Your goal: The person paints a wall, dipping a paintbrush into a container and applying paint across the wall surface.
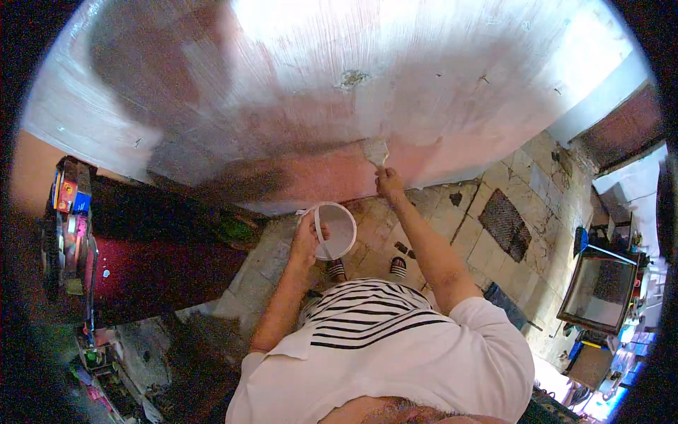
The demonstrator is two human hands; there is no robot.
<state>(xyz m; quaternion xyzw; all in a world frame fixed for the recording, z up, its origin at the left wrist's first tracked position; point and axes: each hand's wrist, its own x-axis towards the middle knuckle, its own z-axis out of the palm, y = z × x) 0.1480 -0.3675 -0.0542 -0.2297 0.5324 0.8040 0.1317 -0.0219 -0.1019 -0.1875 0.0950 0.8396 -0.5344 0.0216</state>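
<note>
My right hand (391,183) grips the handle of a wide flat paintbrush (376,150), its bristles against the lower part of the wall (318,122). White streaky paint covers much of the wall, while a pink band (333,177) shows along its bottom. In my left hand (308,236) is a white plastic bucket (337,231), held by the rim with its handle lying across the opening. Pale stuff shows inside the bucket, but I cannot tell how full it is. A rough hole (354,79) breaks the wall surface above the brush.
Stone tiles (365,217) pave the ground, with a dark mat (505,224) on the right. Beyond it stands a framed glass panel (599,291). A dark red surface (164,275) with boxes (74,191) near it is at left. Nails (484,79) stick out of the wall.
</note>
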